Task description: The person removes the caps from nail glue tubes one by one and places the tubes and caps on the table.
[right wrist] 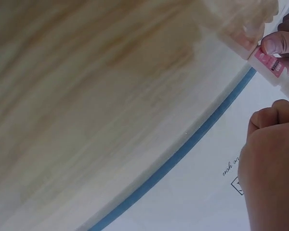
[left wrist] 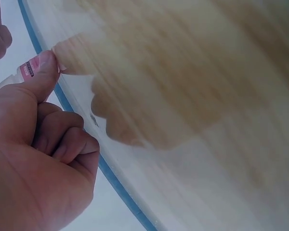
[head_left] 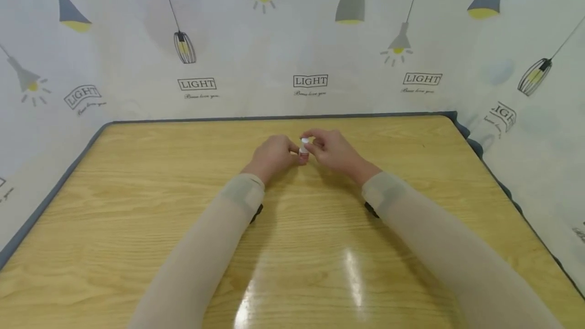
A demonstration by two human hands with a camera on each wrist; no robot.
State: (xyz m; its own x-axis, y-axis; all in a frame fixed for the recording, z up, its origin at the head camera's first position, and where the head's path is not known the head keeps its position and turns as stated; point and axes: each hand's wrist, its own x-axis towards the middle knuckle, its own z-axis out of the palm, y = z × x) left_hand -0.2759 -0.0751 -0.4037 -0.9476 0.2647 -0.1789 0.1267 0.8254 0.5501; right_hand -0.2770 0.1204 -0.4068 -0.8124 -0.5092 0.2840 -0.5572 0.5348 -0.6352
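Observation:
A small bottle (head_left: 303,156) with a pink label and a white cap (head_left: 304,140) stands upright at the far middle of the table. My left hand (head_left: 273,155) pinches its lower body from the left; the thumb lies on the label in the left wrist view, with the other fingers curled. From the right, my right hand (head_left: 335,150) has thumb and forefinger around the cap. In the right wrist view the pink label (right wrist: 270,65) shows beside the left thumb, while the right fingertips at the cap are partly out of frame.
The wooden table (head_left: 151,202) has a dark blue edge strip (head_left: 283,117) at the back. Behind it hangs a pale curtain (head_left: 256,50) printed with lamps and the word LIGHT. Light glares off the table's near part.

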